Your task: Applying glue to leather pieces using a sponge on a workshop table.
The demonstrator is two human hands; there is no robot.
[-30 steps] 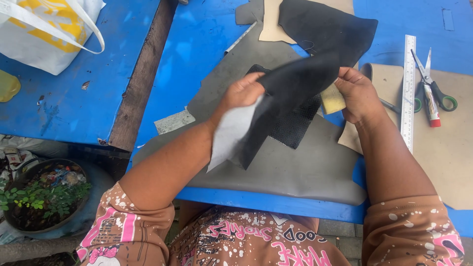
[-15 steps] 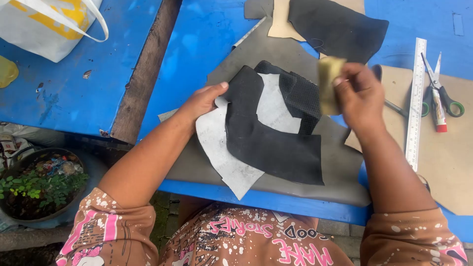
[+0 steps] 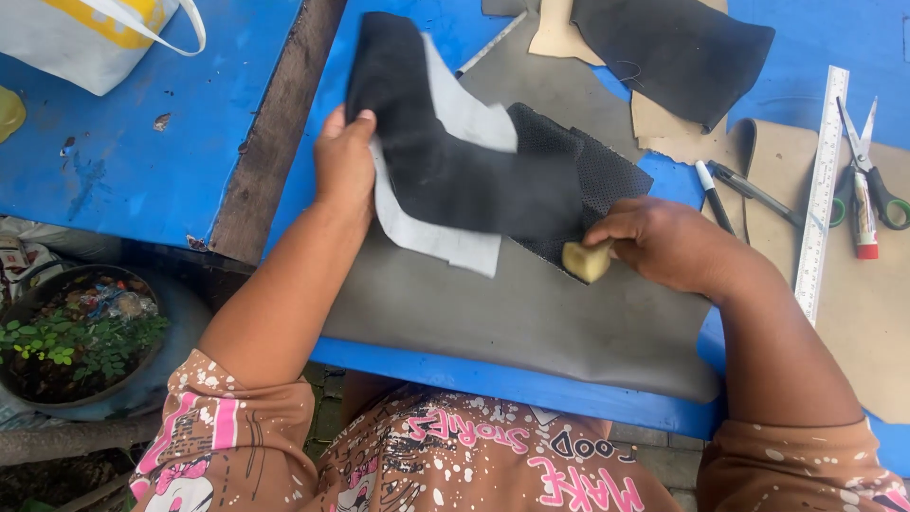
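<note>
A black cut piece of material (image 3: 455,161) with a pale grey underside lies spread on a grey sheet (image 3: 531,322) on the blue table (image 3: 190,123). My left hand (image 3: 343,163) presses its left edge down, fingers on the black surface. My right hand (image 3: 664,245) grips a small yellowish sponge-like block (image 3: 586,260) and holds it against the lower right edge of the black piece, where a dotted black layer (image 3: 597,180) shows.
Another black piece (image 3: 673,47) lies on tan card at the back. A marker (image 3: 713,194), a metal ruler (image 3: 821,190), scissors (image 3: 872,171) and a red-capped tube (image 3: 861,223) lie at the right. A white and yellow bag (image 3: 85,38) sits far left; a plant pot (image 3: 81,332) stands below.
The black piece went from held up in both hands to spread flat and shifted left. My right hand came down with the yellowish block to the piece's lower right edge.
</note>
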